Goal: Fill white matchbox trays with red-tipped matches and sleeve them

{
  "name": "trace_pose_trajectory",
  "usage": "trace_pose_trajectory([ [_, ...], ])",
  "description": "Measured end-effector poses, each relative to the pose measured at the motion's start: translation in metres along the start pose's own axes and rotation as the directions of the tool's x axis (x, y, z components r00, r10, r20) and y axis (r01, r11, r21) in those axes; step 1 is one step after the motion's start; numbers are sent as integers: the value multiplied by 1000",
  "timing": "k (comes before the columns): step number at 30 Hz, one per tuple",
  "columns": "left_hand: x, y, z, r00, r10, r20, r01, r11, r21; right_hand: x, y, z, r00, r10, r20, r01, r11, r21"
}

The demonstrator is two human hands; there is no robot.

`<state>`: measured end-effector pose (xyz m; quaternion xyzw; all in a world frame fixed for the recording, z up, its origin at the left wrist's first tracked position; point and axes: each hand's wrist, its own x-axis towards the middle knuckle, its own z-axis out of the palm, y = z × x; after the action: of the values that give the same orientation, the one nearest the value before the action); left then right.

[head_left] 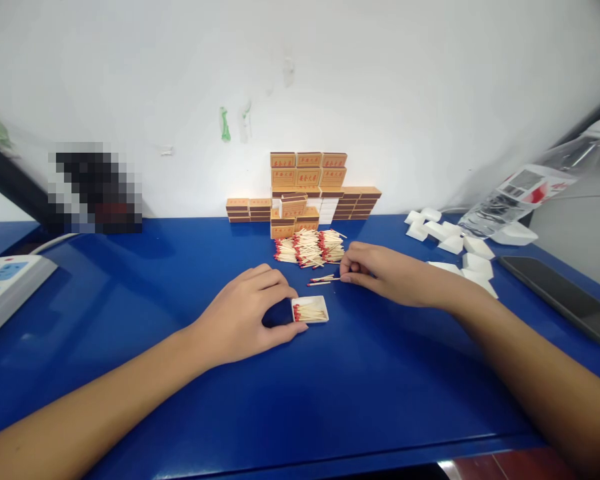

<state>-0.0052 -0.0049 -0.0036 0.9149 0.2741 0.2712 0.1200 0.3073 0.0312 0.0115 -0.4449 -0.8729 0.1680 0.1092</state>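
Note:
My left hand (253, 310) steadies a small white matchbox tray (321, 301) on the blue table, thumb at its near side and fingers at its far left corner. Red-headed matches (310, 313) lie inside the tray, filling part of it. Just behind it, my right hand (363, 265) has its thumb and fingers pinched at the ends of a few loose matches (323, 279) on the table. A larger pile of matches (310, 249) lies beyond both hands, heads mostly to the left. Behind the pile stand stacked matchboxes (308, 177), with more boxes on either side.
Several white trays (450, 237) are scattered at the right, near a tilted plastic bottle (525, 187) and a dark phone (563, 297). A white power strip (17, 287) sits at the left edge. A white wall (180, 80) closes off the back.

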Motion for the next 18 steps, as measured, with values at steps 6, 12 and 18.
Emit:
trace_pose_trajectory([
  [6, 0, 0, -1, 1000, 3, 3, -3, 1000, 0, -1, -1, -4, 995, 18, -97, -21, 999, -36],
  [12, 0, 0, 0, 1000, -5, 5, 5, 1000, 8, 3, -25, 7, 997, -55, -52, 54, 998, -18],
  [18, 0, 1, -1, 1000, -5, 10, 5, 1000, 3, 8, -36, 15, 992, -52, -115, 55, 998, 25],
])
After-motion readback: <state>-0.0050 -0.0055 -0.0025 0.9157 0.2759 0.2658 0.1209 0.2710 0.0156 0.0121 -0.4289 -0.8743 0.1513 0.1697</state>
